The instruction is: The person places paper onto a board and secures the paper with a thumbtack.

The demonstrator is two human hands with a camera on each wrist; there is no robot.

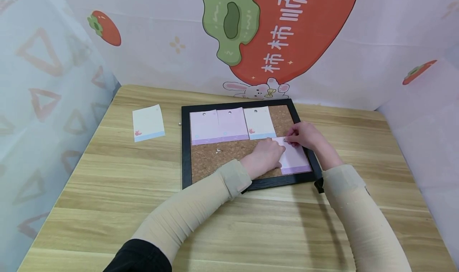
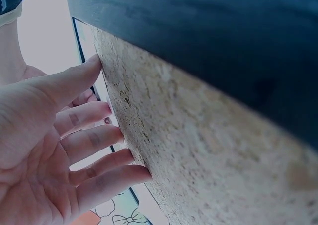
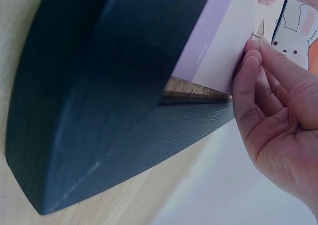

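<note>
A purple-edged paper note (image 1: 295, 161) lies on the lower right of a black-framed corkboard (image 1: 223, 160). My left hand (image 1: 264, 157) rests on the note's left side; in the left wrist view its fingers (image 2: 102, 185) are fairly straight, tips at the board. At the note's top edge, my right hand (image 1: 309, 136) pinches a small pushpin (image 3: 255, 36) between thumb and index finger. The thin needle of that pin shows in the right wrist view, pointing at the paper; its head is hidden by the fingertips.
Pinned along the board's top are two purple-edged notes (image 1: 202, 128) and a blue-edged note (image 1: 259, 124). Loose pins (image 1: 218, 150) lie on the cork. A small pin (image 1: 180, 124) sits left of the frame, and another blue-edged note (image 1: 148, 120) lies on the wooden table (image 1: 107, 192).
</note>
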